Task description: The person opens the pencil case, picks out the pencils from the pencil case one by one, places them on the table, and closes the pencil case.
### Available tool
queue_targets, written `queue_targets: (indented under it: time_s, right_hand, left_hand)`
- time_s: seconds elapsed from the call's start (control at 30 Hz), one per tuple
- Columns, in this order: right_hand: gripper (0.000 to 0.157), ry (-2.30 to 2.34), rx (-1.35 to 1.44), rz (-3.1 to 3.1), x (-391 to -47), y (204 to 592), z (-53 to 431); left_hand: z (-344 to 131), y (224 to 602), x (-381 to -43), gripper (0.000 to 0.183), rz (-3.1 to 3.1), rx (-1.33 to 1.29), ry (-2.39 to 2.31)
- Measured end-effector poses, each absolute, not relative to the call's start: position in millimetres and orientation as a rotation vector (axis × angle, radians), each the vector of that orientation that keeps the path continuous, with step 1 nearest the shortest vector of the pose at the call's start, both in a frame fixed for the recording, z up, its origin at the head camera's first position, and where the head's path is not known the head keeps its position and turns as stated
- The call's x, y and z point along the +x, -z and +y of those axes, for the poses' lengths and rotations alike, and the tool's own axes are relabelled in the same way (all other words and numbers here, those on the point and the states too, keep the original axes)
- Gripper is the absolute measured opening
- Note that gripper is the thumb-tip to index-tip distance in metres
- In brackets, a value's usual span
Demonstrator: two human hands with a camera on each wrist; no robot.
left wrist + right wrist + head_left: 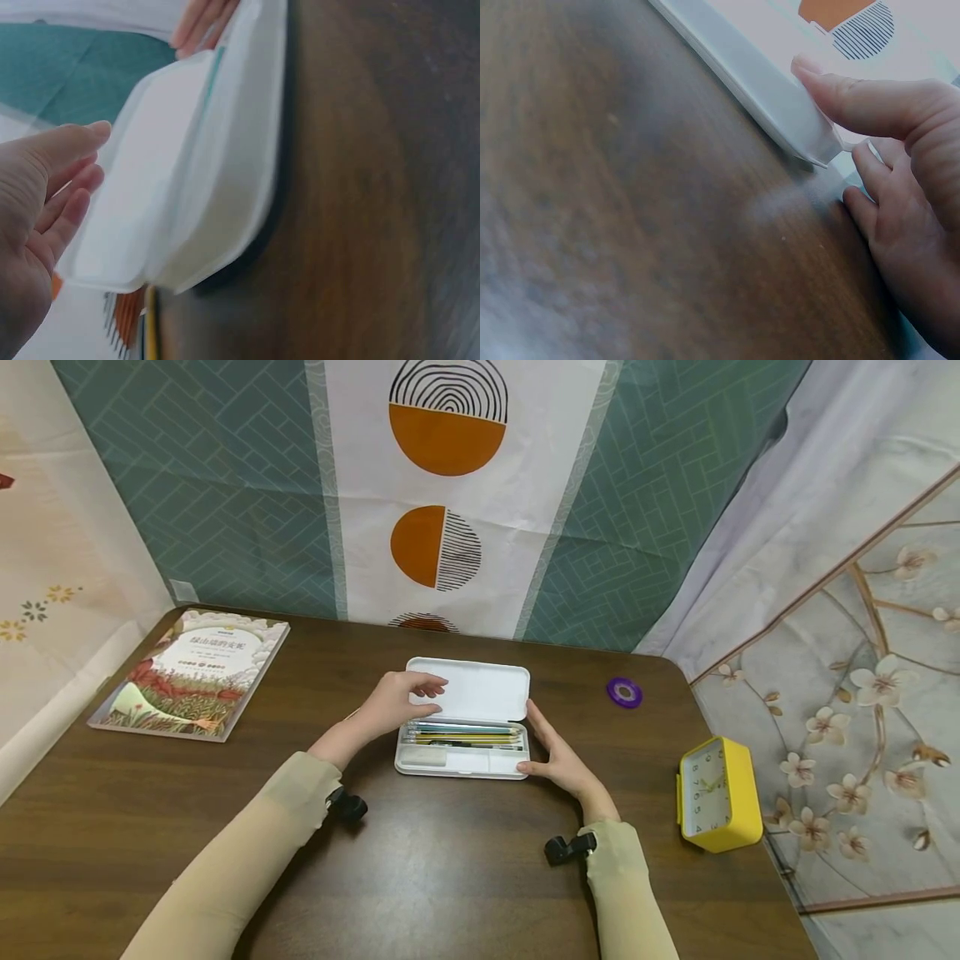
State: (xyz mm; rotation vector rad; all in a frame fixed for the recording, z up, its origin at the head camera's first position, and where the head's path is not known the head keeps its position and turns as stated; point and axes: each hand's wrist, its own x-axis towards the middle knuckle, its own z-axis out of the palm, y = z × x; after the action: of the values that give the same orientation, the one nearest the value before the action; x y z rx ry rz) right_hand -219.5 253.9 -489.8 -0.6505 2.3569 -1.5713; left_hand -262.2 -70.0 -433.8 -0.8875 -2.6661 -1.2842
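A white pencil case [462, 774] lies on the table with its lid [487, 689] swung back. Pencils [465, 737] lie in its rear part, and a pale block like an eraser [424, 756] sits at front left. Over the left part of the lid, my left hand [390, 700] hovers with fingers loosely bent and nothing held. My right hand [558, 760] holds the case's right end, thumb over the rim and fingers along the side. In the left wrist view, the left thumb and fingers [67, 217] are apart from the lid.
At the table's back left lies a book [198, 672] with an illustrated cover. A purple round object [624, 692] lies to the right, with a yellow alarm clock [720, 793] by the right edge. A patterned cloth [450, 568] hangs behind the table.
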Motion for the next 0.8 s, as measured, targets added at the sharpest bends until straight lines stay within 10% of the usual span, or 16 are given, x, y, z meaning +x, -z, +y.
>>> queue_targets:
  time_s: [0.8]
  right_hand:
    - [0.104, 1.572, -0.65, 2.353, -219.2, 487.8, 254.3]
  left_hand:
    - [-33.0, 454.4, -257.9, 0.035, -2.823, -1.115, 1.128]
